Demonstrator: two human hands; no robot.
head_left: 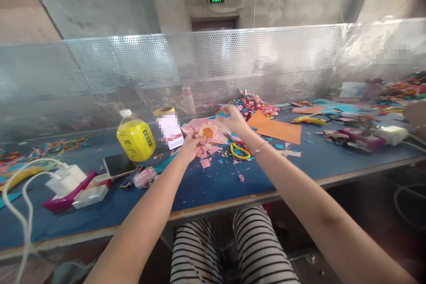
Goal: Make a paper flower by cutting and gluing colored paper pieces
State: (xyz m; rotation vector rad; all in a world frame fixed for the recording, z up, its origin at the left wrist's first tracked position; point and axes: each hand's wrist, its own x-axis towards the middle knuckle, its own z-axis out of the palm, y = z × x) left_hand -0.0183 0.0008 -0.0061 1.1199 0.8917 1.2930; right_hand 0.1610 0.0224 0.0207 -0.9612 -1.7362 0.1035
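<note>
The left hand (190,144) pinched the edge of a pink paper flower (208,132) with an orange centre, held just above the blue surface (206,186) among paper scraps (205,163), while the right hand (233,120) hovered beside it, fingers loosely curled, near yellow-handled scissors (240,151).

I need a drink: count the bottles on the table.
1: a yellow bottle with a white cap stands left of the left hand, beside a phone. Others may hide in the blurred clutter at far right.
</note>
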